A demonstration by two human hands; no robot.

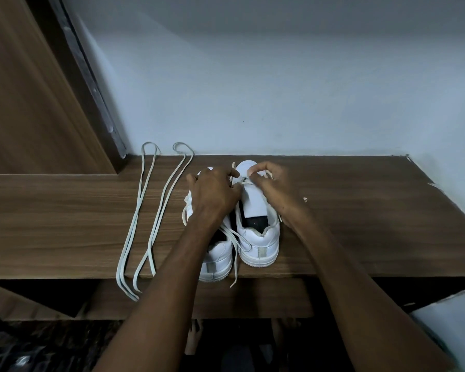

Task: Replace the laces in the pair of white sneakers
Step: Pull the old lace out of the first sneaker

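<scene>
Two white sneakers stand side by side on a wooden shelf (360, 224), heels toward me. The right sneaker (258, 237) has its tongue exposed. My left arm partly covers the left sneaker (218, 260). My left hand (215, 194) pinches a lace end at the right sneaker's left eyelets. My right hand (274, 186) pinches the lace at the front of the same shoe. A loose lace (235, 253) trails over the heels and off the shelf edge. Two spare laces (145, 218) lie folded in long loops to the left.
The shelf butts against a pale wall (279, 89) at the back. A wooden door panel (24, 89) stands at the left. A lower shelf (253, 299) sits below the front edge, and feet show on the floor beneath.
</scene>
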